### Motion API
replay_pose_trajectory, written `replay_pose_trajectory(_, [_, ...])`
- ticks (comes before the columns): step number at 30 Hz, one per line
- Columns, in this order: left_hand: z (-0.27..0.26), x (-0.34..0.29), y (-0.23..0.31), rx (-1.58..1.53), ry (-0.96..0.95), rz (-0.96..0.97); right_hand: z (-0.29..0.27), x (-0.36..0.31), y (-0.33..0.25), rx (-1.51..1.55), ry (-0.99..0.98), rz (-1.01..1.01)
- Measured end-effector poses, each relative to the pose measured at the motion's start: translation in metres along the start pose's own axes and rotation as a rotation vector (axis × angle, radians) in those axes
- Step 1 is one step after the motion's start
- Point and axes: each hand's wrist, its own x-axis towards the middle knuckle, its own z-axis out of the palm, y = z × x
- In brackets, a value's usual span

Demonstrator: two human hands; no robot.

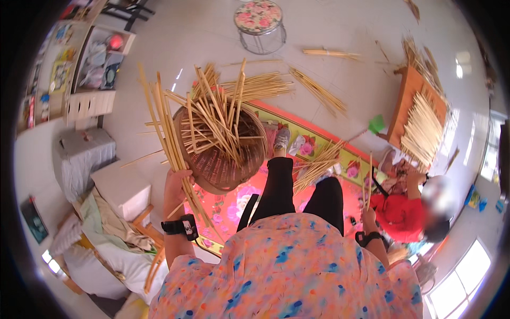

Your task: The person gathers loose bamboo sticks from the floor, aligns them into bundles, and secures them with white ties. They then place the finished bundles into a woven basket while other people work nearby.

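My left hand (178, 179) is wrapped round a bundle of long straw-coloured sticks (169, 130), which stands steeply at the left side of a woven basket (223, 173). Many more sticks (215, 114) lie crisscross in that basket and poke out over its rim. On the right, my right hand (367, 215) is closed on a couple of thin upright sticks (368, 183). Between the two hands, a loose pile of sticks (319, 166) lies on the flowered mat (228, 210) near my legs.
Beside me on the right sits a person in red (398, 218). Past them, a wooden bench (402, 106) bears a stack of pale sticks (423, 130). Further bundles (319, 90) lie on the floor ahead, with a flowered stool (258, 17) beyond. Boxes and a cloth-covered chair (151, 266) stand left.
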Motion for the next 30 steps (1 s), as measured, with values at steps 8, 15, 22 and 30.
replay_pose_trajectory(8, [0.077,0.06,0.09,0.169,-0.101,0.045,0.024,-0.045,-0.072,0.052,-0.064,0.113])
replay_pose_trajectory(15, [0.134,0.106,0.14,0.295,-0.193,0.095,0.047,-0.046,-0.137,0.145,-0.042,-0.014])
replay_pose_trajectory(22, [0.249,0.124,0.174,0.369,-0.28,0.057,0.054,-0.002,-0.166,0.193,-0.012,0.058])
replay_pose_trajectory(30, [0.379,0.144,0.199,0.442,-0.376,0.037,0.044,0.088,-0.241,0.432,-0.105,0.159])
